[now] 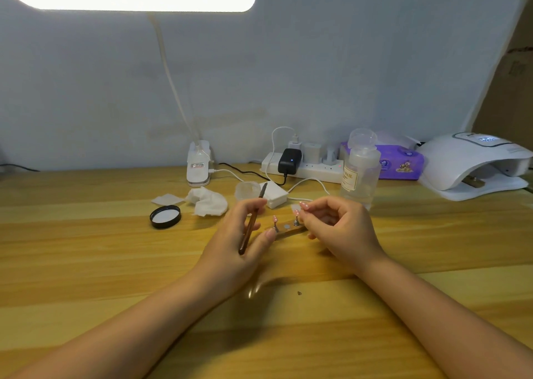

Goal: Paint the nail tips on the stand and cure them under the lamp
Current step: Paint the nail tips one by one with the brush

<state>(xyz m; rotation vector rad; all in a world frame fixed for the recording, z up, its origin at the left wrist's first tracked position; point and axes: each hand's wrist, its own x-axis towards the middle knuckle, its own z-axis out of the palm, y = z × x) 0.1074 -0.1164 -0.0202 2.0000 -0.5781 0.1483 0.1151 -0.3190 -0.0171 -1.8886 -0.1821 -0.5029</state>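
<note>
1. Black round lid (165, 217) with a pale inside lying at the left of the yellow wooden table (86, 263), beside crumpled white wipes (207, 201); a small clear plastic cup (247, 190) sitting open just behind the hands.
2. Gripping a slim brown-handled nail brush (250, 228) in the left hand (245, 240), fingers curled round the handle, dark tip pointing up and away towards the cup, not touching any nail tip.
3. Resting between the two hands: a short wooden stand (288, 230) with small metal pegs, one pink nail tip (275, 219) showing on the left peg, already looking coated.
4. Pinching at the right end of the stand with the right hand (340, 226), fingers curled narrowly around a second pinkish tip or its peg (296, 220); too blurred to tell which, or whether anything is really held.
5. Standing further right: a clear plastic liquid bottle (359, 174), then the white domed curing lamp (473, 165) at the table's far right, well apart from the stand.
6. Judging progress: painting seemingly under way or nearly finished, at least one peg looking bare, curing apparently not yet begun, since the stand is not under the lamp.
</note>
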